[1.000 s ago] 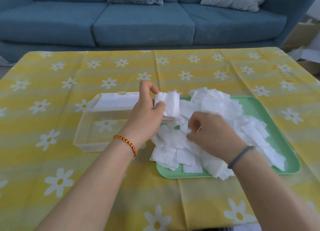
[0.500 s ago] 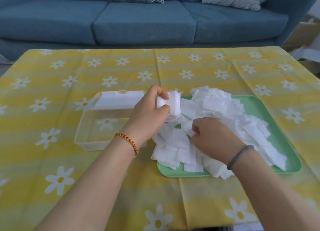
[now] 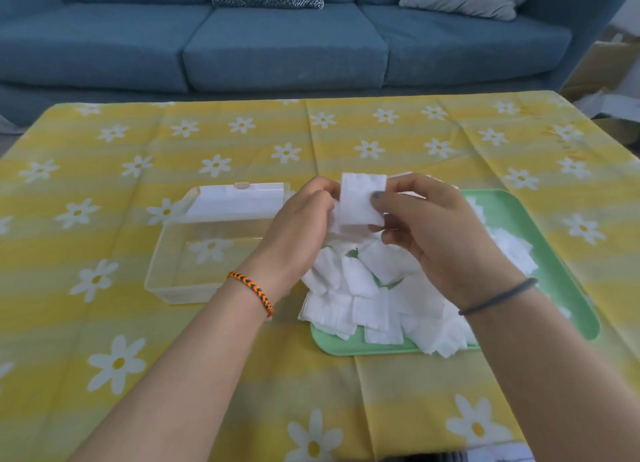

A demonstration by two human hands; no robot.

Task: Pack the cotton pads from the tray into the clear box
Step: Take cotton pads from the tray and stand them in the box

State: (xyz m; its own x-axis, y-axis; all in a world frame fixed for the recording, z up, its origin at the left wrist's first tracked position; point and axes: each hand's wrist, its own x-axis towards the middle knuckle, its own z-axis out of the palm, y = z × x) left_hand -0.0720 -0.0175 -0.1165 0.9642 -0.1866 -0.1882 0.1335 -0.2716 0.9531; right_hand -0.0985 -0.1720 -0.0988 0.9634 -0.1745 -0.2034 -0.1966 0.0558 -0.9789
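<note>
A heap of white square cotton pads (image 3: 367,288) fills the green tray (image 3: 568,288) right of centre. The clear box (image 3: 180,253) stands to the tray's left with its lid (image 3: 235,201) hinged back; only the tablecloth shows through its floor. Above the tray's left end my left hand (image 3: 298,226) grips a small stack of pads, partly hidden behind its fingers. My right hand (image 3: 426,229) pinches one upright pad (image 3: 360,201) with thumb on its front, right against the left hand's stack.
Box and tray sit on a table covered by a yellow daisy-print cloth (image 3: 104,357). A blue sofa (image 3: 277,38) with cushions stands beyond the far table edge. Cardboard boxes (image 3: 609,80) lie on the floor at the right.
My right hand has lifted off the heap with one pad and brought it up to the stack in my left hand. The left hand has shifted slightly up and right.
</note>
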